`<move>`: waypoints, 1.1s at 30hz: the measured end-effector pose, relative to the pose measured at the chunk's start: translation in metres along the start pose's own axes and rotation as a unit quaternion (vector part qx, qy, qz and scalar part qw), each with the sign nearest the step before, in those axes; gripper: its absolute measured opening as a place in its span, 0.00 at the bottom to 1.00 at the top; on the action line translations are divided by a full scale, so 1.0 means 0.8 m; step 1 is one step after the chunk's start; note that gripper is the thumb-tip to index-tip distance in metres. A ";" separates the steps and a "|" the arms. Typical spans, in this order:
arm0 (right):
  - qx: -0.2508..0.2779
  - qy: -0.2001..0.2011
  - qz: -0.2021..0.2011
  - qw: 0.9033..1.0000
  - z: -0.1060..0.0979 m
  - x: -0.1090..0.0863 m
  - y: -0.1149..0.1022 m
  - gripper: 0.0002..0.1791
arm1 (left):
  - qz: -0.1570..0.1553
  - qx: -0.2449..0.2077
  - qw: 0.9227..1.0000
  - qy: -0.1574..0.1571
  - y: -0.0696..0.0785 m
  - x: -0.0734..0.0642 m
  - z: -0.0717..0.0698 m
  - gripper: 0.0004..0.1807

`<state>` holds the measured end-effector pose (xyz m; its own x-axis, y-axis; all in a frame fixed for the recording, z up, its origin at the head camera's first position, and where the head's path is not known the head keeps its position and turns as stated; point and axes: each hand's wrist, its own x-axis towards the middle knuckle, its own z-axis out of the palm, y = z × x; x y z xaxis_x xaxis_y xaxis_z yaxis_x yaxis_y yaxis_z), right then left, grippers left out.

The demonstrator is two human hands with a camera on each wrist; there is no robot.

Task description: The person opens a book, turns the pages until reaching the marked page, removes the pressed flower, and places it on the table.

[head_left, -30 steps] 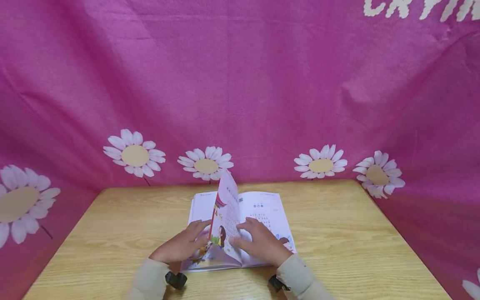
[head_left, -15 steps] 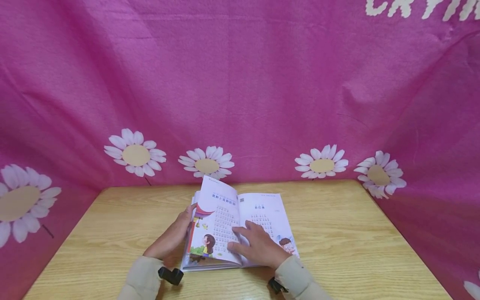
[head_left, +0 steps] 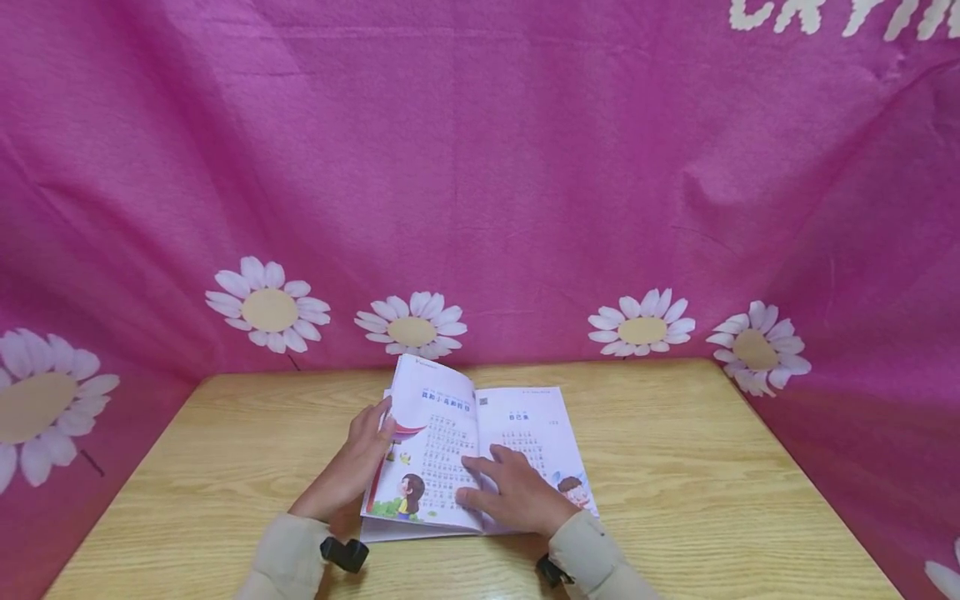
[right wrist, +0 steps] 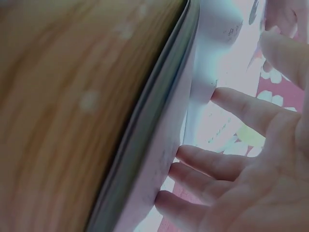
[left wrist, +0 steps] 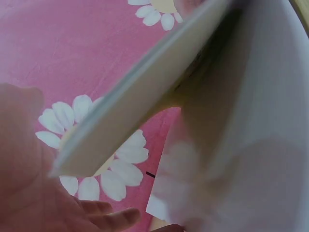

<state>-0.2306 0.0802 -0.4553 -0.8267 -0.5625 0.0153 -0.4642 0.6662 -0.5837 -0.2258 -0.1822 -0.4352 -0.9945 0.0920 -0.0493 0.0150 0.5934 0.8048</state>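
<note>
A picture book (head_left: 525, 417) lies spread on the table, with printed characters and drawings on both pages. Its left-hand leaf (head_left: 442, 442), showing a long-haired figure, bows up off the pages beneath. My left hand (head_left: 348, 462) is at that leaf's outer edge, its fingertips close by the red drawing. In the left wrist view the palm and loose fingers (left wrist: 113, 220) lie beside the thick page block (left wrist: 116, 111). Across the fold, my right hand (head_left: 517, 492) rests spread on the book; in the right wrist view its fingertips (right wrist: 186, 153) touch the paper.
The wooden table (head_left: 690, 475) extends around the book on every side. A pink cloth (head_left: 525, 208) with white daisies hangs behind it and along both sides. Each wrist wears a black device, such as the left one (head_left: 343, 554), by a light sleeve (head_left: 288, 550).
The leaf that stood upright has swung left and come down, now facing up. My left hand moved left and farther up to the book's outer edge; the right hand stayed nearly in place.
</note>
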 end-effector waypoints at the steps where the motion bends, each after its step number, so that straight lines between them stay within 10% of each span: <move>1: -0.003 -0.002 0.001 1.000 0.000 0.000 0.000 0.33 | 0.007 0.003 1.000 0.004 0.001 -0.001 0.000 0.36; 22: -0.065 0.003 -0.029 0.997 0.003 0.001 -0.002 0.33 | 0.101 0.143 0.983 -0.056 0.019 -0.018 0.029 0.50; 33: -0.064 -0.015 -0.010 0.998 0.003 0.003 -0.001 0.33 | 0.058 0.153 0.981 -0.104 0.011 -0.016 0.038 0.51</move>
<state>-0.2313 0.0770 -0.4567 -0.8074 -0.5900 0.0002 -0.5193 0.7105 -0.4750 -0.2100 -0.1538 -0.4453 -0.9423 0.3149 -0.1133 0.1881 0.7785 0.5989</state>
